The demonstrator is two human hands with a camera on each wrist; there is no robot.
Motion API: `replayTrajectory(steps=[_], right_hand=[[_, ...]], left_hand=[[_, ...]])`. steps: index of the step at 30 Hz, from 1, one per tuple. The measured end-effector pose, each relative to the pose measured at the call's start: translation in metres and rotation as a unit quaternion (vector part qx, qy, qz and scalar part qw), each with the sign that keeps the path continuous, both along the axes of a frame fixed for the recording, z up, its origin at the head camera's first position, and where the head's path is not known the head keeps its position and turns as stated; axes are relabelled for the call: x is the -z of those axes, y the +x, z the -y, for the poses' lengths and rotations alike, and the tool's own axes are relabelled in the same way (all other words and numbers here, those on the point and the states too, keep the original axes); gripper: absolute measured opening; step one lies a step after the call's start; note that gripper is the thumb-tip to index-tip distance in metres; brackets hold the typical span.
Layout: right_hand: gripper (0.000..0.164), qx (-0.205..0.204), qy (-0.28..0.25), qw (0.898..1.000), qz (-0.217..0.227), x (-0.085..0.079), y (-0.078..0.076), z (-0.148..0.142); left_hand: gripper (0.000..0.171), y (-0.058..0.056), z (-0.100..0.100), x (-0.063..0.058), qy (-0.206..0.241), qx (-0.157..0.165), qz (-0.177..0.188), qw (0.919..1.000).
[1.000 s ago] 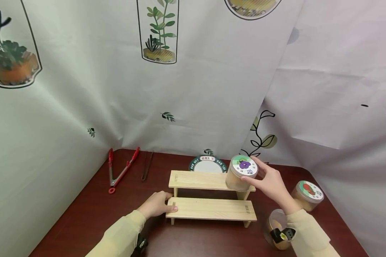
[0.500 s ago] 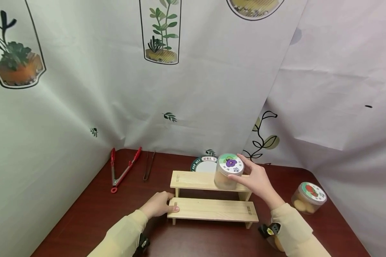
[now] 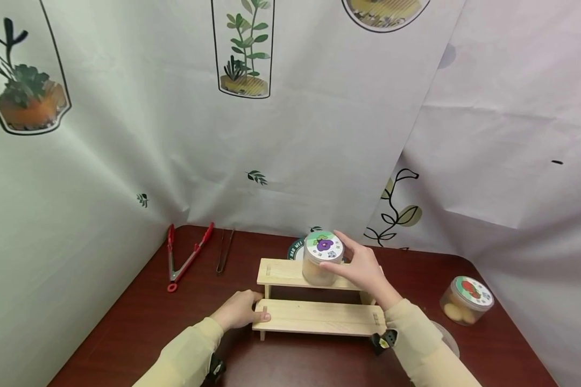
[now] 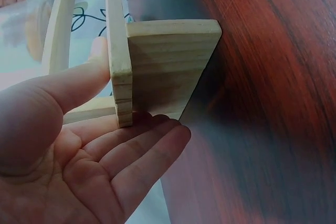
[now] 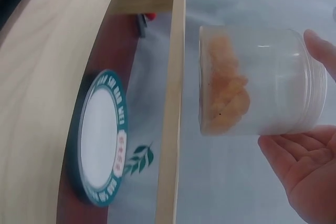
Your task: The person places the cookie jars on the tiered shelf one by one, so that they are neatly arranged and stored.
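I've got my right hand (image 3: 361, 267) gripping one clear cylindrical plastic jar (image 3: 318, 260). Left hand (image 3: 239, 310) pinches one of two long pale wooden shelves (image 3: 321, 317).

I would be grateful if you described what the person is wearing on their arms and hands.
The left hand and right hand are ungloved. The left sleeve and right sleeve are long and pale cream. A small black device shows at the left wrist; another, with a yellowish mark, at the right.

I see red tongs (image 3: 186, 264) on the brown surface (image 3: 126, 333), near thin tweezers (image 3: 227, 250). Plants (image 3: 257, 55) are drawn on the white sheet (image 3: 329, 134) behind.
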State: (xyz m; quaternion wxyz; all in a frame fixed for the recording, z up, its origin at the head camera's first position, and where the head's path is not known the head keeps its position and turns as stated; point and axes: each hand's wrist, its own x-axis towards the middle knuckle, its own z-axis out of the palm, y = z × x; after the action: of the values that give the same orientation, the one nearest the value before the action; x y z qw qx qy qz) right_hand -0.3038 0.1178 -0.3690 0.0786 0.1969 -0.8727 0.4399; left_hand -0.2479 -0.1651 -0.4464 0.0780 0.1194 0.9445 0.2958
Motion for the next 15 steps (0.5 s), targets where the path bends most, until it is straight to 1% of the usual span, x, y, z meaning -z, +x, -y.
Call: replayTrajectory(steps=[3,7,11,15], right_hand=[[0.088,-0.007,0.003,1.000,-0.005,0.000,0.000,0.011],[0.087,-0.017,-0.007,1.000,-0.010,0.003,0.000,0.025],[0.087,-0.026,-0.019,0.999,-0.004,0.008,-0.001,0.039],[0.088,-0.034,-0.027,0.999,0.010,0.012,-0.003,0.052]], left_hand=[[0.034,0.000,0.001,0.000,-0.001,0.005,-0.003,1.0000],[0.032,0.000,0.001,0.000,-0.009,0.006,-0.004,0.9999],[0.034,0.000,0.000,-0.001,-0.016,0.005,-0.005,0.9998],[0.032,0.000,-0.001,-0.001,-0.012,0.005,-0.003,0.9999]])
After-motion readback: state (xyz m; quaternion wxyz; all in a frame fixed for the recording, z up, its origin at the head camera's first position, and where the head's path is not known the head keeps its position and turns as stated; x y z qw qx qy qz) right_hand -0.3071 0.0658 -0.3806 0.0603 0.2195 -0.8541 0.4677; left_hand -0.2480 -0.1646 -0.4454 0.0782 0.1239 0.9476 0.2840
